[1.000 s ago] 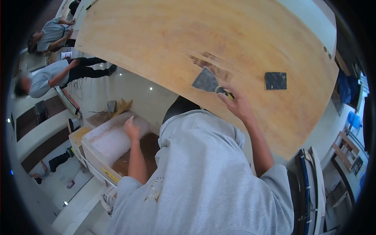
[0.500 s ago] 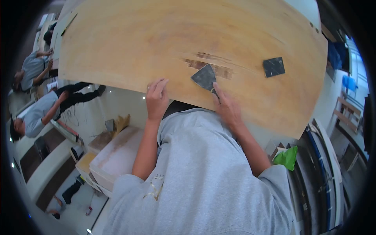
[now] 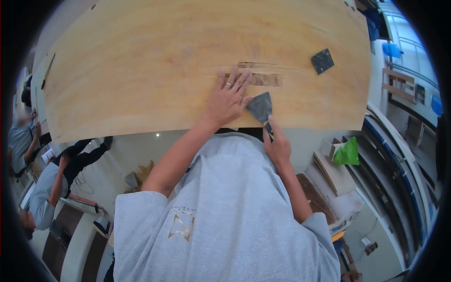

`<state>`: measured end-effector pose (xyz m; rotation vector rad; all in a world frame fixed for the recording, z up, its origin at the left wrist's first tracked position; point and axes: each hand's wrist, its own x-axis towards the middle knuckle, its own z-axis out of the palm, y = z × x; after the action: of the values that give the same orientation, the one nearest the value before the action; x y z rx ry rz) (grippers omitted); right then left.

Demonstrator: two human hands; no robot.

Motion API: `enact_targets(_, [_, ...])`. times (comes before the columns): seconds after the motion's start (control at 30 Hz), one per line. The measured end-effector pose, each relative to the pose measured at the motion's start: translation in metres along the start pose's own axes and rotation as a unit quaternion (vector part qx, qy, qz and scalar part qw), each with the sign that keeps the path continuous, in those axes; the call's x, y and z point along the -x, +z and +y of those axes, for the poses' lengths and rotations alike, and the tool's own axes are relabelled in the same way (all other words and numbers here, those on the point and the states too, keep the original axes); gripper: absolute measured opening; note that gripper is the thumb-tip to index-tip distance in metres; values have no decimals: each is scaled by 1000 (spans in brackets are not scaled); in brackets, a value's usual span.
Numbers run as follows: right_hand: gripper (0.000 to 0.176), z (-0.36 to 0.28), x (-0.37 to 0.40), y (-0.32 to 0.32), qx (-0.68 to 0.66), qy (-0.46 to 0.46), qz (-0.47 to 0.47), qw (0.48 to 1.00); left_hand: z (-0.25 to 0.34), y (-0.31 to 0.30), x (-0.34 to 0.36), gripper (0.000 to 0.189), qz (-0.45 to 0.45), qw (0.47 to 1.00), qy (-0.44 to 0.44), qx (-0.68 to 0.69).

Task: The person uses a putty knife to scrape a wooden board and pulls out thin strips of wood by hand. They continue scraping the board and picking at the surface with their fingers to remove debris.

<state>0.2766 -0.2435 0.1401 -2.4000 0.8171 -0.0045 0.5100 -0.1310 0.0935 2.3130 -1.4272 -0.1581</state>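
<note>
My left hand (image 3: 230, 97) lies flat with fingers spread on the wooden board (image 3: 141, 80), its fingertips over the left end of a damaged patch (image 3: 267, 80) where the surface layer is torn and brown shows through. In my right hand (image 3: 278, 144) is a putty knife (image 3: 261, 108), gripped by its dark handle near the board's front edge. Its wide grey blade points away from me, just right of my left thumb and short of the patch. To the right on the board rests a dark square piece (image 3: 322, 61).
A thin dark tool (image 3: 48, 71) lies at the board's left end. Two other people stand at the left, one a person in a grey shirt (image 3: 43, 192). Right of me are a green bag (image 3: 346, 151) and long panels (image 3: 390, 183) stacked on edge.
My left hand has moved right and forward from the board's edge onto the damaged patch. The putty knife has drawn back from the patch toward me. The view has shifted.
</note>
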Motion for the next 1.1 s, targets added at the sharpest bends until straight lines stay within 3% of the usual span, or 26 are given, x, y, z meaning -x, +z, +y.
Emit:
enact_targets(0.07, [55, -1, 8, -1, 1, 7, 40, 999, 4, -3, 2, 62, 28, 999, 15, 42])
enact_targets(0.17, [52, -7, 10, -1, -24, 70, 83, 994, -4, 4, 10, 47, -17, 984, 45, 172])
enact_targets(0.2, [51, -11, 7, 0, -39, 98, 94, 990, -8, 3, 15, 42, -12, 984, 21, 178])
enact_targets(0.27, [49, -23, -6, 5, -41, 69, 124, 989, -18, -5, 24, 34, -1, 982, -25, 188])
enact_targets(0.37, [49, -36, -45, 25, -3, 32, 119, 992, -29, -31, 17, 34, 143, 985, -36, 95])
enact_targets(0.5, [48, -48, -50, 27, 21, 66, 70, 995, -57, -22, 24, 36, 147, 986, -36, 72])
enact_targets(0.67, [48, -39, -24, 5, 36, 49, 59, 996, -50, -24, 22, 46, 110, 991, -41, 56])
enact_targets(0.8, [48, -33, -14, 13, 34, -19, 48, 998, -55, -18, 22, 53, 132, 984, -51, 107])
enact_targets(0.9, [47, -44, -48, 28, -9, -1, 40, 999, -55, -19, 24, 55, 134, 979, -53, 142])
enact_targets(1.1, [46, -44, -56, 51, -8, -16, 94, 995, -56, -20, 26, 57, 116, 984, -46, 130])
